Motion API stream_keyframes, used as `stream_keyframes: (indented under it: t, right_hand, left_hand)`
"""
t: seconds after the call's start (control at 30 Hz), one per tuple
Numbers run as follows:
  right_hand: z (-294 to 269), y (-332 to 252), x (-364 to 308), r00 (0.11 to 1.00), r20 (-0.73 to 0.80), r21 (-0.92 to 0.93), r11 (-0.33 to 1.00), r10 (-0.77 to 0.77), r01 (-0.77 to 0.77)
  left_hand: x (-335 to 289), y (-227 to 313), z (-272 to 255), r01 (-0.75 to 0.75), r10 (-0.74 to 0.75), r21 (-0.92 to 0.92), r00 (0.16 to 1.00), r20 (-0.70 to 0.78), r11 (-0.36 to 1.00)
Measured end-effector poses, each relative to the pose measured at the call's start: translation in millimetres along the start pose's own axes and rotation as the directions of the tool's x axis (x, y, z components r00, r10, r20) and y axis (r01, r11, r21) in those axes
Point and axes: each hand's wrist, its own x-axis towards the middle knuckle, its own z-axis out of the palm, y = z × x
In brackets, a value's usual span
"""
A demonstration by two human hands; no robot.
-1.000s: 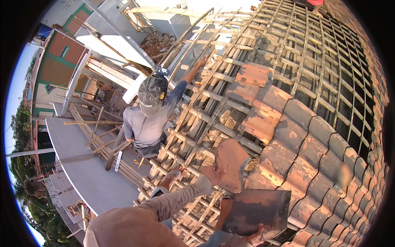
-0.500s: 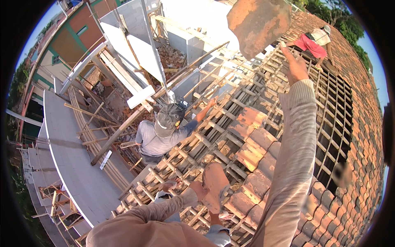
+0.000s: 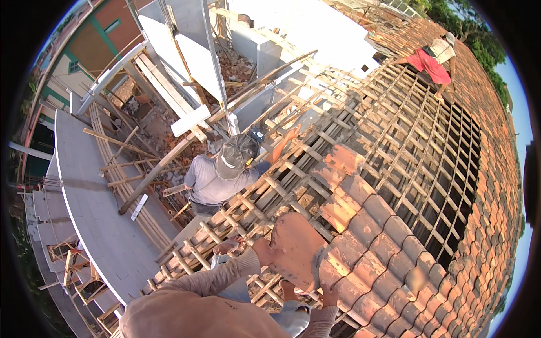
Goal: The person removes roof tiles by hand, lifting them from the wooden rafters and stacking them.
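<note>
Sunlit building site, seen by an onlooker at roof height: at the upper left of the frame stands one green-and-brown building (image 3: 93, 42), and below it one curved grey slab (image 3: 107, 214) fills the left side. One short white strip (image 3: 139, 207) lies near several long poles. Left of centre, one co-worker in a dark cap (image 3: 232, 158) and grey shirt (image 3: 205, 183) stretches one arm toward the roof battens (image 3: 315, 138), which are too many to count. At lower centre, the person's left hand (image 3: 262, 252) grips the left edge of one loose reddish clay tile (image 3: 296, 248), its fingertips hidden; the tile is over the battens. Just beside the tile's lower right edge is the right hand (image 3: 328, 296); whether its fingers are spread or closed on that edge, I cannot tell. Overlapping laid tiles (image 3: 372, 228) run in several rows toward the lower right. At upper right, one second worker in red shorts (image 3: 431, 65) is on the roof.
</note>
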Motion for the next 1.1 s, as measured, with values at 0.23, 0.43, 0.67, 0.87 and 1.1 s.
stream_keyframes:
  t: [0.23,0.43,0.67,0.87,1.1]
  right_hand:
    - [22.2,73.0,-94.5,0.922,0.360,0.889,0.354,-0.143,-0.292]
    - [42.9,45.8,-150.1,0.979,0.193,0.946,0.251,0.072,-0.205]
    - [22.5,48.4,-170.6,0.987,-0.111,0.982,0.168,0.116,0.090]
    - [-31.9,-46.0,-176.9,0.944,-0.318,0.907,0.262,-0.085,0.329]
    - [62.3,-491.9,-130.4,0.296,0.096,0.885,0.217,-0.950,0.412]
  left_hand:
    - [36.2,-76.5,29.3,-0.193,0.184,0.035,0.965,0.187,0.981]
    - [40.0,-53.3,59.3,-0.239,0.054,0.370,0.894,0.445,0.898]
    - [22.6,-73.3,91.6,-0.061,-0.066,0.270,0.897,0.437,0.961]
    - [28.6,-160.3,70.3,0.026,-0.205,0.442,0.909,0.363,0.896]
    - [35.7,-216.5,31.5,-0.092,0.067,0.131,0.980,0.185,0.987]
